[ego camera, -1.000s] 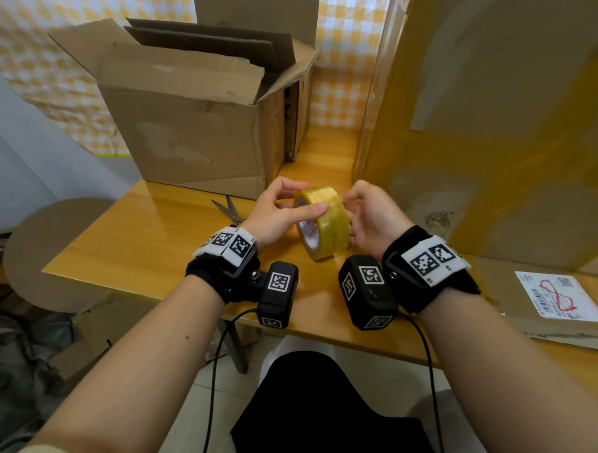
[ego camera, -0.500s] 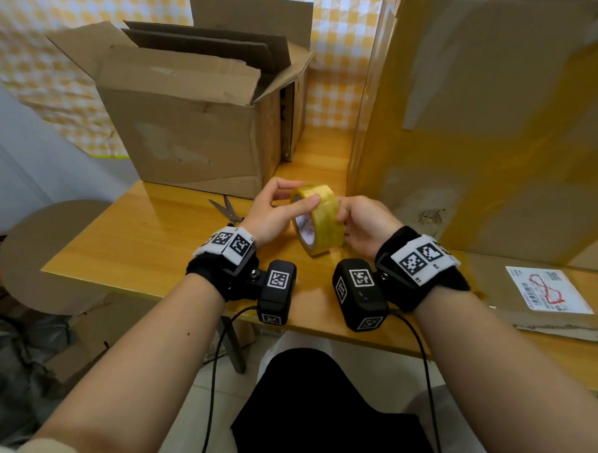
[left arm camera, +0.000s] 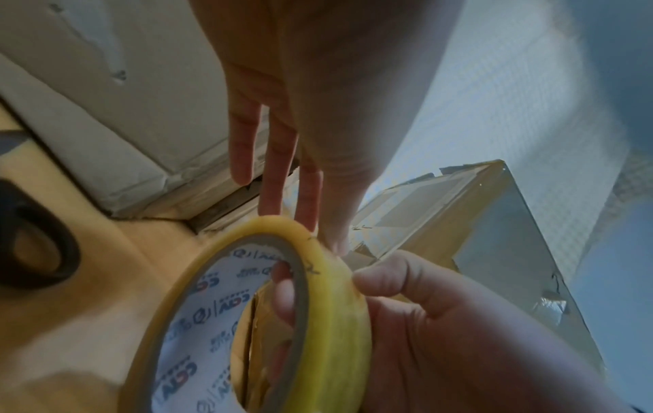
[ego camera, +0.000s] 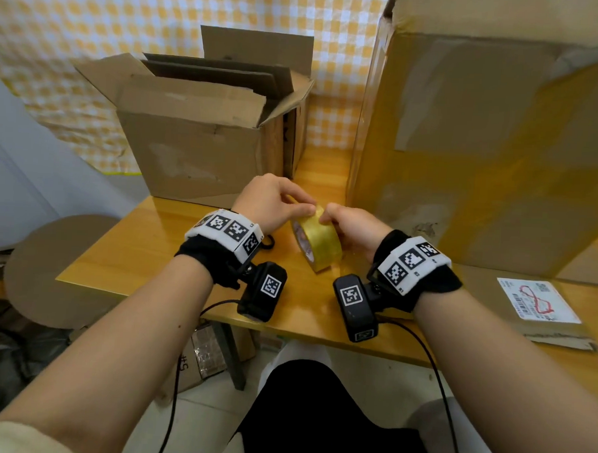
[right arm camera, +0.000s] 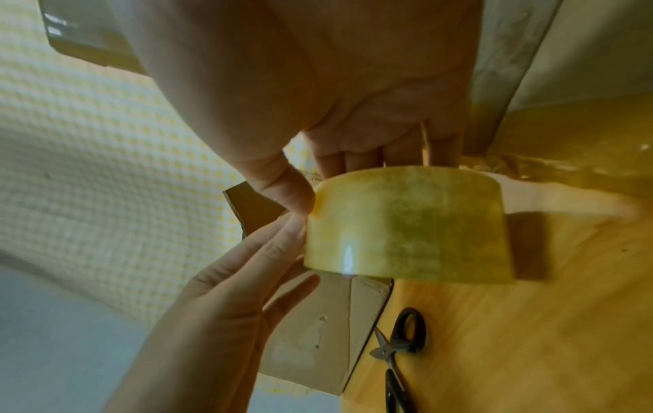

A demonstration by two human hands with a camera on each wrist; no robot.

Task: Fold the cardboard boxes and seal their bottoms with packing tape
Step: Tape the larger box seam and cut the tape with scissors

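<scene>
A yellowish packing tape roll (ego camera: 319,242) is held on edge just above the wooden table (ego camera: 145,250). My right hand (ego camera: 330,216) grips it, thumb (right arm camera: 288,192) on the outer face and a finger (left arm camera: 282,293) through the printed core. From above, my left hand (ego camera: 300,208) reaches over with straight fingers (left arm camera: 272,173), their tips touching the roll's top edge (right arm camera: 318,195). An open cardboard box (ego camera: 198,153) stands behind the hands. A tall taped box (ego camera: 483,138) stands to the right.
Scissors (right arm camera: 399,357) lie on the table by the open box, mostly hidden under my left wrist in the head view. A flattened cardboard piece with a shipping label (ego camera: 537,300) lies at the right. The table's front edge (ego camera: 286,332) is close to my lap.
My left hand has turned over and its fingertips now come down on the roll's top instead of lying across its side. The right hand keeps its hold and the roll sits a little lower.
</scene>
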